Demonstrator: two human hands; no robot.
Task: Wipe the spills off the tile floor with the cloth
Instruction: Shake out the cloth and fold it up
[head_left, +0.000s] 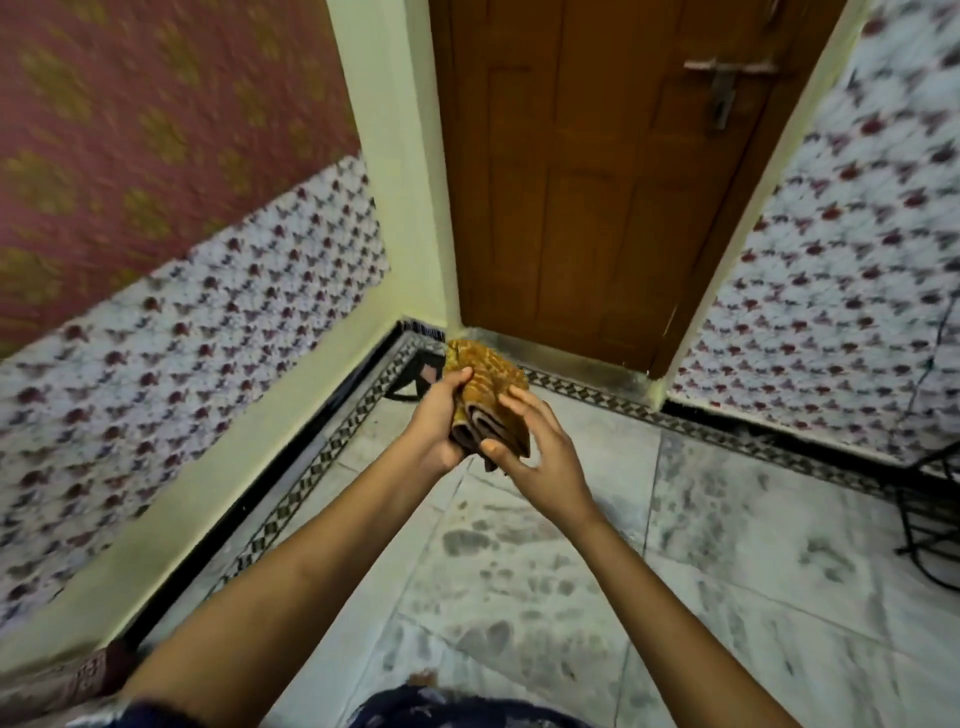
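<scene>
Two hands, left hand (441, 415) and right hand (535, 457), clutch folded mustard-brown cloth (488, 400) before brown wooden door (597, 182); soft, light, best gripped bunched.

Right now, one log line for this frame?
phase: prep | cloth: bunched, held in air by both hands | left hand: grip shut | right hand: grip shut | tile floor: smudged, unwiped

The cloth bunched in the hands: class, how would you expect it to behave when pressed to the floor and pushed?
The cloth is probably floppy: it folds and creases between the left hand and right hand. It looks light, since the fingers hold it loosely. Pushed over the tile floor, it would likely bunch up unless pressed flat.
</scene>
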